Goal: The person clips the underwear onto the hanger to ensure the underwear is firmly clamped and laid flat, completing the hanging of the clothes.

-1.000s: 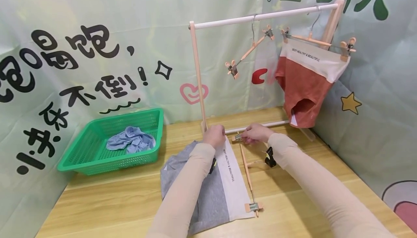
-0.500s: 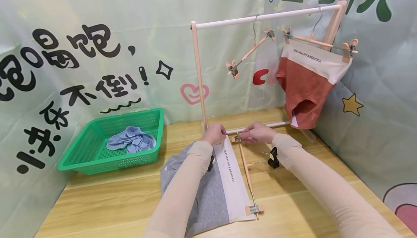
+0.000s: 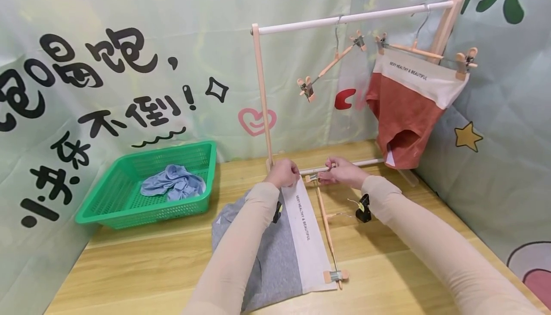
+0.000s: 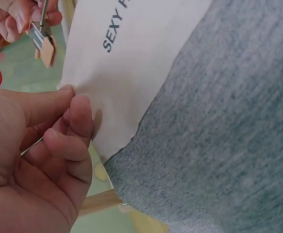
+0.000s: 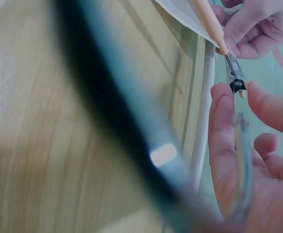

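Grey briefs (image 3: 275,257) with a white waistband (image 3: 303,224) lie flat on the wooden table. My left hand (image 3: 282,174) pinches the waistband's far corner between thumb and forefinger, as the left wrist view shows closely. Alongside the waistband lies a clip hanger (image 3: 325,219), its hook pointing right. The hanger's near clip (image 3: 336,276) sits over the near corner of the waistband. At the far clip (image 4: 43,42), my right hand (image 3: 342,172) has thumb and forefinger on either side, holding it just right of the far corner. In the right wrist view, a blurred hook partly covers the palm.
Behind the hands stands a rack (image 3: 258,80) with a white rail. From it hang a bare clip hanger (image 3: 333,63) and red briefs (image 3: 406,99) clipped to another hanger. A green basket (image 3: 142,214) holding a crumpled blue garment (image 3: 174,181) stands at left.
The left hand keeps its pinch on the waistband corner. The right hand's fingers have shifted slightly at the far clip, one finger now more raised. The hanger and briefs have hardly moved.
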Action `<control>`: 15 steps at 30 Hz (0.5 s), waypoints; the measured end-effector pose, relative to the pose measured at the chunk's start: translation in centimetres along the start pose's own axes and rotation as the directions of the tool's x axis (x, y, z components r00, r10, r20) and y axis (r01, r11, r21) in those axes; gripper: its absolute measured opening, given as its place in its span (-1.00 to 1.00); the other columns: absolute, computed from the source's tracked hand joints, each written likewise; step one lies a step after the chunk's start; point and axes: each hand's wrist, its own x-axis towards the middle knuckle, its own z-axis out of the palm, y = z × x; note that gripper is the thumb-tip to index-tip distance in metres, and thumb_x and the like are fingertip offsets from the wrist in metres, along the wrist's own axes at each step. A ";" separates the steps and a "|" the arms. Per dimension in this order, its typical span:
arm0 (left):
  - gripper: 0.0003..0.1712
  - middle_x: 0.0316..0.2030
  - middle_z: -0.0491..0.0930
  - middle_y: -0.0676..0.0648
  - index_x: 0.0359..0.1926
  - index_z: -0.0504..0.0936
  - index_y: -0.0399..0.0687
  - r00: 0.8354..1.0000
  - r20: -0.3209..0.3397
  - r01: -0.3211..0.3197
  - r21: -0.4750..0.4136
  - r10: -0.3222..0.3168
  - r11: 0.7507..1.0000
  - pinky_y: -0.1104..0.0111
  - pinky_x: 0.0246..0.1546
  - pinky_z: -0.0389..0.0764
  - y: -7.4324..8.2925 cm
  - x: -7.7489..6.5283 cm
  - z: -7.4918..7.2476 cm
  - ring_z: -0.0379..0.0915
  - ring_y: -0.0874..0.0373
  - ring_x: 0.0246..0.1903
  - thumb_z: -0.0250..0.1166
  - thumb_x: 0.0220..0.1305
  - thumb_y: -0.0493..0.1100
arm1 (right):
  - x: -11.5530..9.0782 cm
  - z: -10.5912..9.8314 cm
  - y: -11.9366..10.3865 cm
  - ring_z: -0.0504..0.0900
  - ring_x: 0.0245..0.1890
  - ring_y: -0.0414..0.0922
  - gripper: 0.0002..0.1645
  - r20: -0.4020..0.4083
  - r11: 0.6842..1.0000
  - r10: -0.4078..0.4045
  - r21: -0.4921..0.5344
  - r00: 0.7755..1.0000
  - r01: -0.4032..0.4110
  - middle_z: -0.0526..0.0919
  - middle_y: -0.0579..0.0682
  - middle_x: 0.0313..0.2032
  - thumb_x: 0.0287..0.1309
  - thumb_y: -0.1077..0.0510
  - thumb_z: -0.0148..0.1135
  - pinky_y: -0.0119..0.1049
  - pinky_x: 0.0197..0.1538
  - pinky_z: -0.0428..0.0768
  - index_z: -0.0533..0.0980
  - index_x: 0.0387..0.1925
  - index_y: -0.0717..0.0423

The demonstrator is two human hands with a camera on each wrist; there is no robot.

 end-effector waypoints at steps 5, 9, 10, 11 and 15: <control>-0.87 -0.53 0.57 0.04 -0.34 0.72 -0.16 1.000 -0.003 0.010 -0.001 -0.010 1.000 0.49 -0.49 0.44 -0.2 0.3 -0.1 0.43 0.23 -0.54 0.36 0.42 -0.31 | 0.1 0.4 -0.2 0.79 -0.06 -0.08 -0.63 -0.036 0.999 0.001 -0.033 0.999 -0.002 0.46 0.04 -0.26 0.50 0.42 0.15 0.05 0.39 0.62 0.13 -0.27 0.14; -0.86 -0.58 0.59 0.04 -0.34 0.70 -0.18 0.999 0.020 0.031 -0.064 -0.030 0.997 0.51 -0.56 0.52 -0.3 0.5 -0.1 0.48 0.27 -0.62 0.34 0.42 -0.35 | 0.2 0.7 -0.4 0.76 -0.09 -0.11 -0.60 -0.058 1.000 0.001 -0.027 0.998 -0.002 0.40 0.07 -0.23 0.49 0.44 0.15 0.05 0.41 0.62 0.12 -0.31 0.13; -0.86 -0.59 0.59 0.02 -0.34 0.69 -0.19 0.999 0.027 0.037 -0.085 -0.034 0.996 0.51 -0.58 0.54 -0.4 0.6 -0.1 0.50 0.27 -0.64 0.33 0.42 -0.37 | 0.2 0.8 -0.5 0.76 -0.10 -0.11 -0.59 -0.060 1.000 0.002 -0.022 0.998 -0.003 0.37 0.06 -0.24 0.48 0.45 0.14 0.04 0.41 0.62 0.12 -0.32 0.13; -0.86 -0.60 0.59 0.01 -0.34 0.68 -0.20 0.999 0.033 0.043 -0.111 -0.039 0.993 0.50 -0.60 0.57 -0.4 0.6 -0.1 0.52 0.26 -0.66 0.32 0.42 -0.38 | 0.2 0.8 -0.6 0.75 -0.10 -0.11 -0.58 -0.061 1.000 0.003 -0.020 0.998 -0.004 0.35 0.06 -0.25 0.48 0.45 0.14 0.04 0.41 0.62 0.11 -0.33 0.12; -0.87 -0.59 0.59 -0.02 -0.35 0.64 -0.20 0.998 0.036 0.050 -0.177 -0.045 0.983 0.48 -0.62 0.59 -0.4 0.7 -0.2 0.55 0.24 -0.67 0.32 0.37 -0.43 | 0.2 1.1 -0.7 0.73 -0.09 -0.11 -0.54 -0.051 1.000 0.004 -0.008 0.999 -0.005 0.24 0.02 -0.30 0.48 0.46 0.15 0.02 0.40 0.62 0.08 -0.35 0.10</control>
